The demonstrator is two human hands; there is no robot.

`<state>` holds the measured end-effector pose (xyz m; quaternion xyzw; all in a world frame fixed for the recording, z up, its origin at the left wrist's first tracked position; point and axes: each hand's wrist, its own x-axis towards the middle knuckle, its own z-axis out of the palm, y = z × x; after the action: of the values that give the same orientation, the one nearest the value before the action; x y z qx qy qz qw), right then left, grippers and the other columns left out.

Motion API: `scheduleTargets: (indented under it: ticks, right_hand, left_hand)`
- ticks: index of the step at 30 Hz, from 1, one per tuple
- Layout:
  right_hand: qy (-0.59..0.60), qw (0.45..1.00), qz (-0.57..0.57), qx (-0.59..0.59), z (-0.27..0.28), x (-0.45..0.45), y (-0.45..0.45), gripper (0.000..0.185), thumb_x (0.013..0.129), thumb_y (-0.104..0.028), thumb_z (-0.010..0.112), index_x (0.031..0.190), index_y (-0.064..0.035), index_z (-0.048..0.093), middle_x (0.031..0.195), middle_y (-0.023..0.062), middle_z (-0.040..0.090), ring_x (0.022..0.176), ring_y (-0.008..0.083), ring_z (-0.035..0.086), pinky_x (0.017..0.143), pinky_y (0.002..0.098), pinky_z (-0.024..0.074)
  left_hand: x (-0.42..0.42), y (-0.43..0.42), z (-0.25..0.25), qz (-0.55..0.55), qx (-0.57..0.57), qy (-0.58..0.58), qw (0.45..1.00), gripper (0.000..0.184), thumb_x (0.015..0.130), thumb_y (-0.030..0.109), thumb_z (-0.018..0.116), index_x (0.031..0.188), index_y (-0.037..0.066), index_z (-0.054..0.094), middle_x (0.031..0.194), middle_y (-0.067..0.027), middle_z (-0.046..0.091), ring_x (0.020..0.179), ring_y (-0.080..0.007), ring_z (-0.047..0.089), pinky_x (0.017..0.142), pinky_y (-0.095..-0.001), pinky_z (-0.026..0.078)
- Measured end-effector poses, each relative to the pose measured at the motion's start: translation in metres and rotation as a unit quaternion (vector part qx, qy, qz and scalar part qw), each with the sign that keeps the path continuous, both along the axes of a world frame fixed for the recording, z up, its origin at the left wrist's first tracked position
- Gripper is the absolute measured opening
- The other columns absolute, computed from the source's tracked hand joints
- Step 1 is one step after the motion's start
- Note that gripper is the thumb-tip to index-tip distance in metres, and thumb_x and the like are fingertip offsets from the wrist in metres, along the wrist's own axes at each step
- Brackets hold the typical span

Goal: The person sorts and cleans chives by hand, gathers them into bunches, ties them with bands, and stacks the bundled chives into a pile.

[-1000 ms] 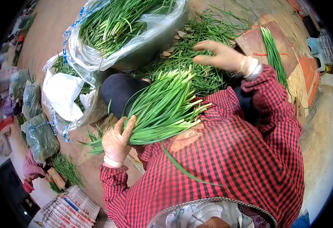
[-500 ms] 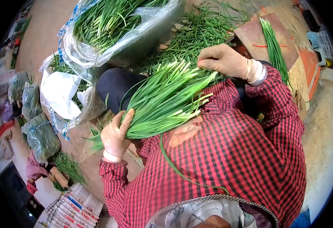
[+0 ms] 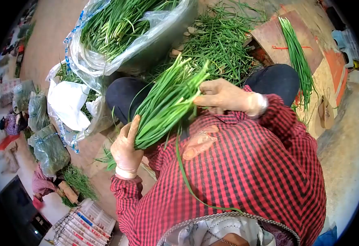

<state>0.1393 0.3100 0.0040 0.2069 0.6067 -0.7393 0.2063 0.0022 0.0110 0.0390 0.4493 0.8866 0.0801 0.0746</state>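
Observation:
A loose bunch of Chinese chives (image 3: 167, 106) lies slanted across my lap, its pale stem ends pointing up and right. My left hand (image 3: 127, 149), in a thin pale glove, is closed around the leafy lower end. At the stem end, my right hand (image 3: 224, 96), gloved too, has its fingers pressed against the side of the bunch; some fingertips are hidden behind the stems. One long loose leaf (image 3: 183, 176) trails down over the red checked apron (image 3: 245, 164).
A big clear plastic bag (image 3: 163, 37) full of chives stands ahead, with a white bag (image 3: 68, 104) beside it. Cut leaves (image 3: 224, 41) are heaped on the floor. A tidy chive bundle (image 3: 296, 57) lies on a board (image 3: 265, 35) at the right, over an orange tie.
My right hand has moved left and down from the upper stem tips to the bunch's side. The bunch has become narrower and steeper. My left hand keeps its hold.

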Motion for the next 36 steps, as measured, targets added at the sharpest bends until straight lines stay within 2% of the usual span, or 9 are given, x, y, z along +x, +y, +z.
scheduleTargets:
  ticks: [7,11,15,17,21,26,31,33,36]
  right_hand:
    - [0.076,0.984,-0.132,-0.091,0.009,-0.008,0.0,0.018,0.095,-0.021,0.059,0.101,-0.004,0.061,0.065,0.0009,0.061,0.05,0.0072,0.055,0.045,0.0196,0.0426]
    - [0.158,0.971,-0.156,0.087,0.022,-0.012,0.032,0.015,0.091,-0.02,0.063,0.095,-0.0055,0.063,0.066,-0.005,0.053,0.053,0.0032,0.05,0.045,0.0193,0.0401]
    - [0.083,0.927,-0.207,0.301,-0.014,-0.006,0.108,0.026,0.093,-0.029,0.061,0.103,-0.0063,0.066,0.068,-0.0028,0.061,0.059,0.0048,0.055,0.052,0.0203,0.0455]
    - [0.045,0.884,-0.091,0.457,-0.023,-0.001,0.128,0.04,0.093,-0.037,0.06,0.121,-0.008,0.062,0.093,0.002,0.067,0.068,0.0079,0.057,0.058,0.0218,0.0482]
    - [0.135,0.971,-0.099,0.168,0.008,-0.015,0.089,0.073,0.092,-0.04,0.061,0.15,-0.0133,0.026,0.151,0.0071,0.032,0.126,0.0222,0.048,0.073,0.0304,0.0541]
    - [0.162,0.966,-0.026,0.198,-0.022,-0.04,0.078,0.037,0.089,-0.037,0.063,0.107,-0.0053,0.069,0.092,0.0032,0.068,0.087,0.0145,0.06,0.073,0.0276,0.05]
    - [0.034,0.958,-0.23,0.167,-0.031,-0.012,0.114,0.022,0.089,-0.028,0.062,0.09,-0.0069,0.069,0.071,-0.0047,0.057,0.058,0.0052,0.045,0.052,0.0225,0.0425]
    - [0.024,0.958,-0.233,0.167,-0.035,-0.003,0.123,0.028,0.09,-0.03,0.063,0.103,-0.0061,0.067,0.083,-0.0017,0.062,0.067,0.0065,0.054,0.058,0.0224,0.0469]
    - [0.133,0.962,-0.197,0.136,-0.009,-0.002,0.103,0.057,0.092,-0.037,0.063,0.136,-0.0054,0.048,0.125,0.0082,0.058,0.11,0.0179,0.059,0.08,0.0277,0.0529]
  left_hand:
    - [-0.003,0.002,0.009,0.051,0.005,-0.091,0.995,0.068,0.071,-0.002,0.068,0.136,0.014,0.052,0.116,-0.0109,0.065,0.099,-0.0287,0.066,0.082,-0.0348,0.053]
    - [-0.003,0.002,0.005,0.041,0.096,-0.173,0.979,0.07,0.073,0.002,0.068,0.139,0.015,0.049,0.116,-0.0127,0.065,0.102,-0.0273,0.066,0.086,-0.0342,0.051]
    - [-0.004,-0.011,0.001,0.143,0.18,-0.459,0.858,0.064,0.077,-0.01,0.065,0.137,0.002,0.046,0.118,-0.004,0.063,0.104,-0.0112,0.059,0.092,-0.0275,0.047]
    - [-0.005,-0.016,-0.005,0.139,0.193,-0.502,0.831,0.062,0.077,-0.011,0.065,0.135,0.003,0.048,0.118,-0.0034,0.063,0.103,-0.0116,0.059,0.091,-0.0282,0.047]
    - [-0.005,-0.011,-0.01,0.182,0.191,-0.555,0.789,0.051,0.077,-0.006,0.067,0.127,0.002,0.054,0.109,-0.0031,0.066,0.098,-0.01,0.059,0.088,-0.0263,0.047]
    - [-0.008,-0.009,-0.003,0.233,0.182,-0.663,0.688,0.033,0.076,-0.002,0.074,0.107,0.002,0.061,0.087,-0.0018,0.067,0.069,-0.0107,0.059,0.062,-0.0239,0.048]
    - [0.002,-0.003,0.01,0.282,0.213,-0.688,0.634,0.029,0.075,-0.001,0.072,0.101,-0.003,0.06,0.076,-0.0076,0.063,0.057,-0.015,0.058,0.051,-0.0251,0.047]
    - [0.004,0.003,0.011,0.293,0.235,-0.684,0.626,0.027,0.073,-0.002,0.07,0.098,-0.005,0.06,0.072,-0.0088,0.061,0.053,-0.0162,0.057,0.047,-0.0254,0.048]
    - [0.009,0.012,0.008,0.337,0.267,-0.719,0.546,0.024,0.073,-0.004,0.067,0.096,-0.004,0.061,0.07,-0.0079,0.059,0.051,-0.015,0.055,0.045,-0.0252,0.047]
